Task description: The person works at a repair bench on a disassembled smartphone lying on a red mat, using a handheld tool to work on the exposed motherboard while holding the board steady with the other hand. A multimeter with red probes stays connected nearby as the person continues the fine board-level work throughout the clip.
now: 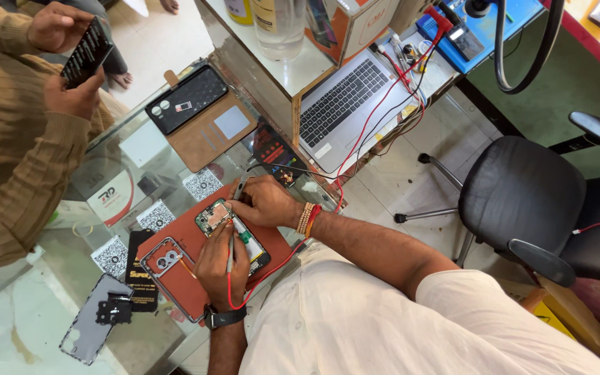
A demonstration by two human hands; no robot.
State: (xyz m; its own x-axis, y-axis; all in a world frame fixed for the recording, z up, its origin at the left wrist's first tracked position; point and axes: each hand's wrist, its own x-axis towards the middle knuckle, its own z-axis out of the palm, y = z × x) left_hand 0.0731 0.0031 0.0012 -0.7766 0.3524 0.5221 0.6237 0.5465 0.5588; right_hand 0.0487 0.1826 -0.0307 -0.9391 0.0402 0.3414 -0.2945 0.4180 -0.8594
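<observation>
Nearest the camera, the person's white shirt (355, 326) is filling the lower frame. Beyond it the left hand (222, 264) is closing around a slim probe (230, 251) trailing a red lead (272, 267), its tip resting on an opened phone (234, 232). The right hand (267, 203) is pinching a second probe (239, 189) at the phone's upper edge. That phone is lying on a reddish mat (182, 239) on the glass surface (126, 149), with a loose phone frame (164, 262) just beside it and a back cover (95, 326) farther left. Another person's hands (71, 62) are holding a dark phone (87, 52) nearby. Judging by the crowded board, a slipping tip could bridge contacts, and the lead could snag and drag the phone.
</observation>
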